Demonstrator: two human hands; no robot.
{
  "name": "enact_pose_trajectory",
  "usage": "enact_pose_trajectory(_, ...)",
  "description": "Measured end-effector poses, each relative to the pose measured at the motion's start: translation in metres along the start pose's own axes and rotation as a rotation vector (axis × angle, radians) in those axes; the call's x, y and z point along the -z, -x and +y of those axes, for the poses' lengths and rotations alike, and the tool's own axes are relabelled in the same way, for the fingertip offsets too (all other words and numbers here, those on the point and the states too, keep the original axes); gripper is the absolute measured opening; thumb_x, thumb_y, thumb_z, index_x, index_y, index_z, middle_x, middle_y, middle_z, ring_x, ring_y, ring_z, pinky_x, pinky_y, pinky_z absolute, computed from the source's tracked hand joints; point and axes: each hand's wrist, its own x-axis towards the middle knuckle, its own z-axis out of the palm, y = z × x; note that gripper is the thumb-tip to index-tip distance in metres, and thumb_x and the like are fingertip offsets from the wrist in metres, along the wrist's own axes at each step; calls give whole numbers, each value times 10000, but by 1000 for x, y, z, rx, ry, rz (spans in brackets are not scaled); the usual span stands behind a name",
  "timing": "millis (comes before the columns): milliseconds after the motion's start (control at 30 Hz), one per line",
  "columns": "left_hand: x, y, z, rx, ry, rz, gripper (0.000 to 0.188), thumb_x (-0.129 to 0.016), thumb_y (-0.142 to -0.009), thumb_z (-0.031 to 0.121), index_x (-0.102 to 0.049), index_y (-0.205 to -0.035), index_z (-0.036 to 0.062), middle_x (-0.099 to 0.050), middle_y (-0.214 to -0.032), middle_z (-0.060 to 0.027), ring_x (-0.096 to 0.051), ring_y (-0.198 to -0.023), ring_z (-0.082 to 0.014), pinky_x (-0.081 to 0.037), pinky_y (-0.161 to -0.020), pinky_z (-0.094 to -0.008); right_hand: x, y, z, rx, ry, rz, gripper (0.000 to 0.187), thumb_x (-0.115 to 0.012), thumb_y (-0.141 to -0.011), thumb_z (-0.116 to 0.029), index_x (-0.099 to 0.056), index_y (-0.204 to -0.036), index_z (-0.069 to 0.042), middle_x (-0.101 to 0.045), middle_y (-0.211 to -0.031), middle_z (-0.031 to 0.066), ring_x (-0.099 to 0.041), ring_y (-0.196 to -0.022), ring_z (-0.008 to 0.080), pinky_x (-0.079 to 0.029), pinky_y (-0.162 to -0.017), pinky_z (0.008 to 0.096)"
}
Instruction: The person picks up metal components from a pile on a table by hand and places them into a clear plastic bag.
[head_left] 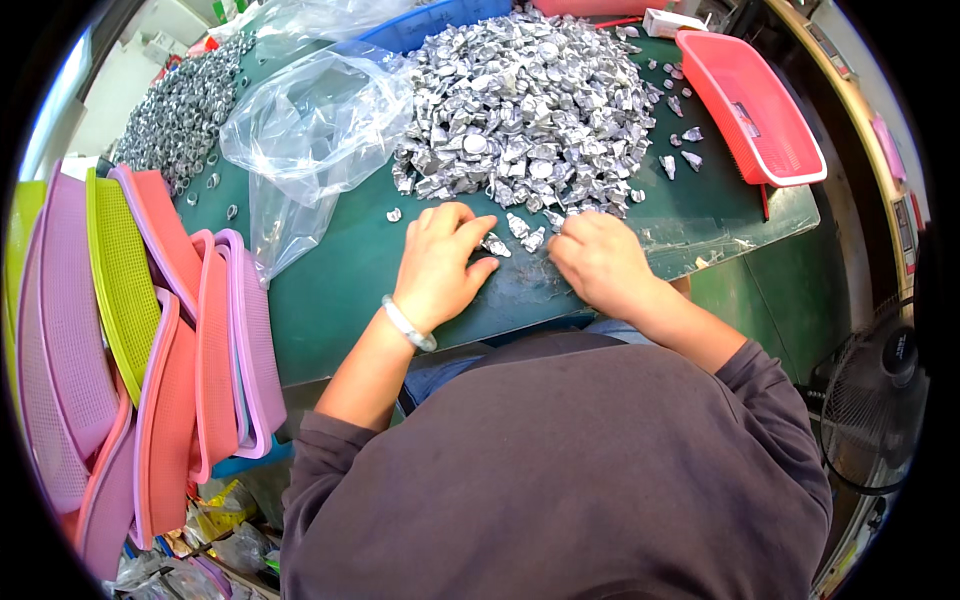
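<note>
A big heap of small silver metal parts (530, 110) lies on the green table (350, 290) in front of me. My left hand (440, 258), with a pale bangle on its wrist, is at the near side of the heap. Its thumb and forefinger are apart, and one loose metal part (494, 245) lies between their tips. My right hand (603, 264) rests on the table with its fingers curled in; whatever is in them is hidden. Between my hands lie a few more loose parts (531, 240), one close to the right fingertips.
A clear plastic bag (310, 130) lies left of the heap, beyond it a pile of small metal rings (185, 115). Stacked colourful baskets (195, 360) stand at left. A red basket (760, 110) sits at the right table edge; a black fan (870, 400) stands lower right.
</note>
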Motion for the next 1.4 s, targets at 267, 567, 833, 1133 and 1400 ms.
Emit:
enact_pose_trajectory(267,-8,-10,-12,11,90,25,230,-694,-640,84,-601,-849,58,-522,-881,-68,-487,-862,-256,-382,-769,-340,11,-5,10,-229,-169,-36,153,-635,-701,-113,-579,-835,-66,-520,-769,78,-532,-752,267,-437,-647,360)
enact_pose_trajectory(567,6,-10,-13,272,655,225,204,-634,-757,25,-570,-950,32,-550,-783,20,-460,-688,-62,-393,-644,-195,29,-28,33,-308,-408,224,122,-556,-752,-7,-582,-870,-21,-577,-801,120,-567,-749,291,-455,-654,348)
enact_pose_trajectory(833,-9,-11,-13,87,182,100,254,-660,-706,41,-585,-948,23,-589,-758,-69,-545,-708,-186,-438,-661,-280,33,3,35,-274,-318,-41,79,-603,-711,-68,-587,-787,-53,-538,-733,85,-551,-726,274,-444,-624,359)
enact_pose_trajectory(1133,5,2,-19,136,35,-41,398,-702,-629,73,-568,-1001,30,-550,-946,-113,-506,-910,-291,-393,-808,-354,18,8,23,-221,-64,-62,127,-645,-669,-86,-583,-778,-63,-500,-737,66,-527,-732,255,-428,-642,356)
enact_pose_trajectory(1400,-10,3,-18,138,73,24,192,-671,-668,58,-612,-849,42,-532,-827,-79,-498,-808,-252,-403,-712,-326,13,8,25,-191,-94,-65,89,-631,-669,-76,-566,-730,-69,-492,-723,66,-519,-715,255,-424,-631,356)
